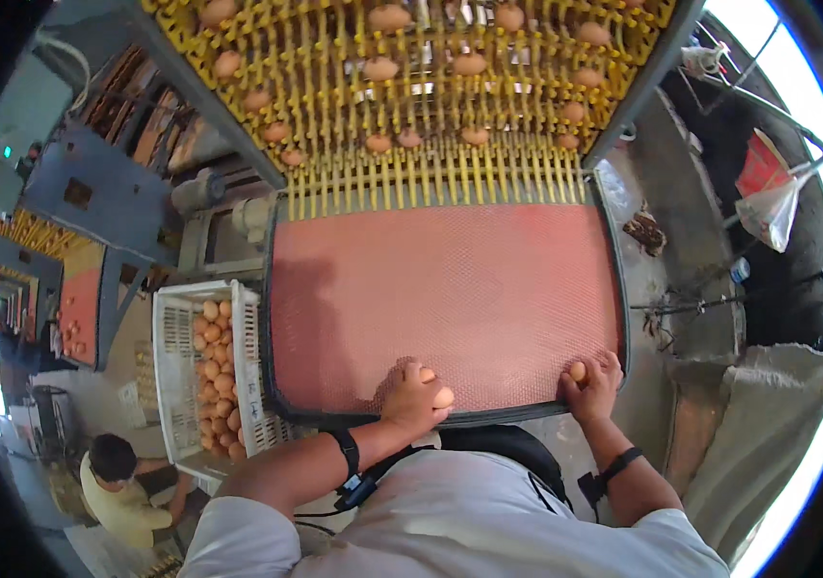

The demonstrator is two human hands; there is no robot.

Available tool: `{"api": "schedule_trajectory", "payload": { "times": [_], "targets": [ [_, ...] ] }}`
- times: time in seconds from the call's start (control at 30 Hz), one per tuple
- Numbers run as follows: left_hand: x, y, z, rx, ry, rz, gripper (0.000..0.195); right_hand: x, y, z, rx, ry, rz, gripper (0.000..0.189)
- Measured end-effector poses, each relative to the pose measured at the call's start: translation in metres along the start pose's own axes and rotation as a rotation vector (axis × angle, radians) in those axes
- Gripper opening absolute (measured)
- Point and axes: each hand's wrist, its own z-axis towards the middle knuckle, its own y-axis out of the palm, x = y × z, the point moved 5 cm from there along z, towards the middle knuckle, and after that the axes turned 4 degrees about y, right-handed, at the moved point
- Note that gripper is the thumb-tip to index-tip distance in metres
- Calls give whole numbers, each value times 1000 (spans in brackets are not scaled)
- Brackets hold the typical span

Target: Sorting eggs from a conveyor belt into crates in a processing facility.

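Brown eggs are in both of my hands over a pink textured mat (447, 289) with a dark raised rim. Two eggs show at my left hand (411, 399): one egg (426, 375) by the fingertips and another egg (444, 397) by the thumb. Near the mat's front right corner, my right hand (594, 386) has its fingers around a single egg (578, 371). Anything further under either palm is hidden. Beyond the mat's far edge rises a yellow rod conveyor (426, 173) with several eggs, among them one egg (475, 135) low in the middle.
Left of the mat stands a white plastic crate (166, 376) holding many eggs (220, 383). A person (119, 491) is low down behind it. Another egg table (82, 303) is farther left. Grey fabric (780, 412) hangs at the right, near a plastic bag (772, 217).
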Motion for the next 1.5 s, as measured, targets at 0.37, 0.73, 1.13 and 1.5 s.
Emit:
{"api": "schedule_trajectory", "payload": {
  "times": [0.37,0.73,1.13,1.5],
  "targets": [
    [-38,-51,14,-215,-36,-714,42,-49,1,36,-231,-242,130,40],
    [-75,-97,-112,21,-294,-2016,54,-243,63,70,-347,-551,357,43],
    [-180,-150,-288,740,-506,-1680,66,-430,111,107,-380,-999,-166,47],
    [-354,-197,-218,664,-540,-540,50,-410,148,69,-579,-861,-499,44]
  ]
}}
